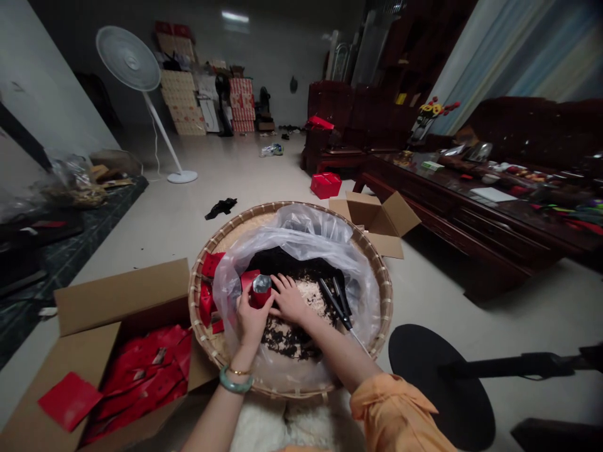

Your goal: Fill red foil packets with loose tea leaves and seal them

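Observation:
A wide woven bamboo tray point(292, 383) holds a clear plastic bag point(301, 232) lined with dark loose tea leaves point(287, 336). My left hand point(250, 320) is shut around a red foil-lined packet point(261, 290), its silver inside showing at the mouth. My right hand point(288, 300) lies beside that packet with fingers spread, resting on the leaves. To its right, black-handled tongs point(335, 301) lie in the bag. Several flat red packets point(206, 301) sit between the bag and the tray's left rim.
An open cardboard box point(117, 314) of red packets stands at lower left. Another open box point(377, 220) sits behind the tray. A round black stand base point(440, 386) lies at right. Beyond are a red box, a dark wooden table with clutter, and a standing fan.

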Demonstrator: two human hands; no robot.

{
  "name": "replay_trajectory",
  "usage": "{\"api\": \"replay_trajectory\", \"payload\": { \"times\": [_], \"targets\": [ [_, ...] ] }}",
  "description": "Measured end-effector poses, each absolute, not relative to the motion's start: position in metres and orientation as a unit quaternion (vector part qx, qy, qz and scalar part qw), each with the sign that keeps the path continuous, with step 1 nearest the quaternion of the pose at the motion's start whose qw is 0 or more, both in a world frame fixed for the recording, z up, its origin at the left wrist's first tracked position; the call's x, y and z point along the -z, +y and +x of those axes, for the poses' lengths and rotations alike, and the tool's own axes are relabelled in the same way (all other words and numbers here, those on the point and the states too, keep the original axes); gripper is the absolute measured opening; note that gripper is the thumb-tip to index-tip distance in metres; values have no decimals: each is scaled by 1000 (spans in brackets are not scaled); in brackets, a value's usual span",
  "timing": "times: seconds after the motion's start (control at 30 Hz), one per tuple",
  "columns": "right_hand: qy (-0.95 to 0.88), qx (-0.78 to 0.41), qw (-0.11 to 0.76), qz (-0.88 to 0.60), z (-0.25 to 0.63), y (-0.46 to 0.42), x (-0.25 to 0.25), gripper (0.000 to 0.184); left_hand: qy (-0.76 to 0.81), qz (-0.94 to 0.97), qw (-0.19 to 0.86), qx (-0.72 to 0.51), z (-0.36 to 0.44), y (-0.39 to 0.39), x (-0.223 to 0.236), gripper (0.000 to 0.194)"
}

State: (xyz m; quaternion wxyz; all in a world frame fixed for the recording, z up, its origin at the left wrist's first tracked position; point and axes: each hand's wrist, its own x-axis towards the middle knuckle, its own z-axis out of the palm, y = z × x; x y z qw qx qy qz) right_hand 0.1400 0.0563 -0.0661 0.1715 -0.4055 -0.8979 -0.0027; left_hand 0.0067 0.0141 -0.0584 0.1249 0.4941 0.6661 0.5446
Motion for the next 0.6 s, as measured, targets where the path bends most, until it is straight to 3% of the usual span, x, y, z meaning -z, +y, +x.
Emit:
{"api": "replay_trajectory", "payload": {
  "times": [0.17, 0.37, 0.47, 0.6],
  "targets": [
    [-901, 15, 177, -395, 149, 63, 72, 25, 665, 504, 107, -541, 7, 13, 56, 66],
    [-880, -7, 212, -425, 177, 67, 79, 14, 666, 512, 103, -533, 8, 11, 52, 66],
    [-794, -100, 338, -496, 180, 69, 74, 12, 668, 520, 100, -523, 8, 10, 50, 66],
    [-509, -335, 552, -569, 173, 68, 61, 22, 670, 527, 100, -513, 10, 10, 51, 63]
  ]
}}
